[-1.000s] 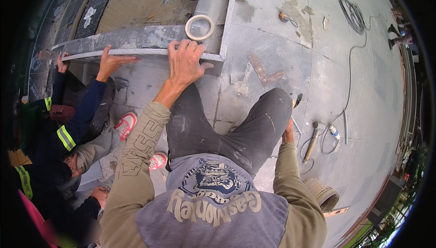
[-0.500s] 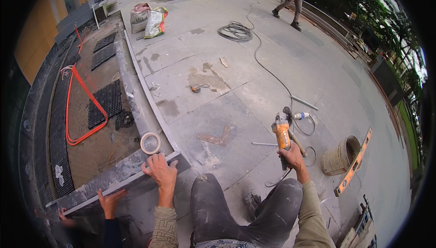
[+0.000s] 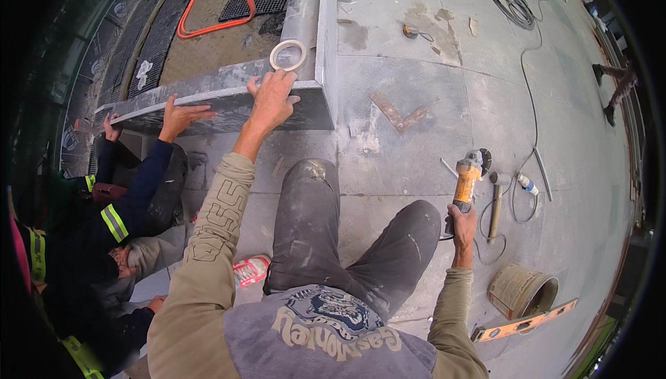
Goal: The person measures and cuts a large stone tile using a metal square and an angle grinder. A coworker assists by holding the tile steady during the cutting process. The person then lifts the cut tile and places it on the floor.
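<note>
A shove from the left hand (image 3: 272, 101) could have shifted the slab (image 3: 234, 105) or sent the tape roll (image 3: 304, 54) sliding. Its fingers bent over the slab's top edge, thumb apart, pressure hard to judge; the roll lay just beyond. The right hand (image 3: 463, 226) had its fingers wrapped round the angle grinder (image 3: 469, 179).

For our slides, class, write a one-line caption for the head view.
Left hand on the grey slab near a tape roll, right hand holding an orange angle grinder.
</note>
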The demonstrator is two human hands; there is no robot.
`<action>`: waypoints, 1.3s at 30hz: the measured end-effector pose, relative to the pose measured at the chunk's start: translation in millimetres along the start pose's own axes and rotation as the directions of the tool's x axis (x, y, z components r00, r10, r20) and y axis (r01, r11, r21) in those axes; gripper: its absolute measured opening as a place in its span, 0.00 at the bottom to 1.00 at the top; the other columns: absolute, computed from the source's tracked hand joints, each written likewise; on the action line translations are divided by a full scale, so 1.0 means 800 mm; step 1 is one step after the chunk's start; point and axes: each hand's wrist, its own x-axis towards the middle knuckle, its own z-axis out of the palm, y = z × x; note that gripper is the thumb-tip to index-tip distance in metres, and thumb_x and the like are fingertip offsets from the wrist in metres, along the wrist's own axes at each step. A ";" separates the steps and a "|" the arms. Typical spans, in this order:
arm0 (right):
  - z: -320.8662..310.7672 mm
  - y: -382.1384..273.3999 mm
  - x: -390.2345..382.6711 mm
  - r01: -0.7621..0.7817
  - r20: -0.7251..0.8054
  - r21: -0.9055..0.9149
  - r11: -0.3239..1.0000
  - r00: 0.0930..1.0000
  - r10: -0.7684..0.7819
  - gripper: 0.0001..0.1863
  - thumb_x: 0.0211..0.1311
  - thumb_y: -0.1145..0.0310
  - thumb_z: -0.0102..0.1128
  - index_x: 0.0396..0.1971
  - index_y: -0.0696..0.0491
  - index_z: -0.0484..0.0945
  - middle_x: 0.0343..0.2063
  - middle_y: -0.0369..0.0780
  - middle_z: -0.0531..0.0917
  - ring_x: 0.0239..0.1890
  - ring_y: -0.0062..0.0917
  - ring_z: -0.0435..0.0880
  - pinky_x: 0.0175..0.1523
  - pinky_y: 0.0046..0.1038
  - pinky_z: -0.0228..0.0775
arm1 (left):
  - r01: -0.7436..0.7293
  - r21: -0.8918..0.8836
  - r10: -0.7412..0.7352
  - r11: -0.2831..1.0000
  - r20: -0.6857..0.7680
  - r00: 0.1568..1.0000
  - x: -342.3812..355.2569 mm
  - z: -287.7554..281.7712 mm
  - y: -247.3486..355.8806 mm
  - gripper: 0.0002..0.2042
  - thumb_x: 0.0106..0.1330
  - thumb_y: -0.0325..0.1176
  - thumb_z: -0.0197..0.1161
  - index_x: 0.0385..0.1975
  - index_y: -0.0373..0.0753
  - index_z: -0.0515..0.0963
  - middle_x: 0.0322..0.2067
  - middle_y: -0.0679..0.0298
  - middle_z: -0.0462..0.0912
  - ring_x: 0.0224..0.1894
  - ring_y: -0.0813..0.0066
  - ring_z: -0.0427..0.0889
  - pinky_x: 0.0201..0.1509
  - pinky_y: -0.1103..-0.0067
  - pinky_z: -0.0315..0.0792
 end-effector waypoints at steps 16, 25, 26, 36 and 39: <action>0.109 -0.115 0.017 0.043 0.595 0.145 0.988 0.795 -0.122 0.21 0.58 0.73 0.73 0.47 0.58 0.73 0.29 0.37 0.81 0.24 0.23 0.83 0.26 0.28 0.74 | 0.544 0.397 -0.580 0.739 -0.035 0.814 0.008 0.012 0.077 0.44 0.71 0.48 0.73 0.82 0.45 0.56 0.80 0.31 0.51 0.81 0.18 0.46 0.76 0.28 0.52; 0.120 -0.163 -0.037 0.104 0.544 0.187 0.977 0.817 -0.191 0.21 0.58 0.73 0.71 0.50 0.60 0.74 0.30 0.40 0.82 0.24 0.24 0.83 0.27 0.29 0.77 | 0.495 0.259 -0.480 0.830 -0.121 0.869 -0.005 0.029 0.080 0.36 0.77 0.35 0.59 0.84 0.42 0.56 0.77 0.20 0.48 0.78 0.08 0.46 0.81 0.38 0.53; 0.130 -0.155 -0.042 0.086 0.528 0.191 0.978 0.831 -0.176 0.20 0.58 0.73 0.72 0.48 0.60 0.75 0.28 0.39 0.81 0.22 0.23 0.82 0.25 0.27 0.75 | 0.503 0.248 -0.481 0.828 -0.145 0.864 -0.005 0.027 0.072 0.37 0.76 0.33 0.61 0.84 0.42 0.56 0.78 0.20 0.47 0.78 0.08 0.45 0.81 0.38 0.53; 0.182 -0.155 -0.047 -0.006 0.589 0.176 0.984 0.802 -0.100 0.19 0.60 0.73 0.76 0.45 0.58 0.74 0.29 0.37 0.80 0.22 0.22 0.82 0.26 0.27 0.76 | 0.535 -0.085 -0.539 0.841 -0.227 0.811 -0.037 -0.008 0.084 0.48 0.62 0.27 0.67 0.84 0.38 0.52 0.79 0.24 0.46 0.81 0.16 0.43 0.84 0.48 0.55; 0.195 -0.177 -0.044 0.020 0.584 0.264 0.964 0.793 -0.176 0.18 0.61 0.74 0.74 0.44 0.58 0.73 0.30 0.37 0.81 0.23 0.23 0.83 0.26 0.27 0.77 | 0.656 -0.333 -0.729 0.677 -0.180 0.660 -0.041 -0.022 0.158 0.43 0.64 0.29 0.63 0.80 0.26 0.53 0.77 0.26 0.55 0.79 0.25 0.57 0.81 0.52 0.62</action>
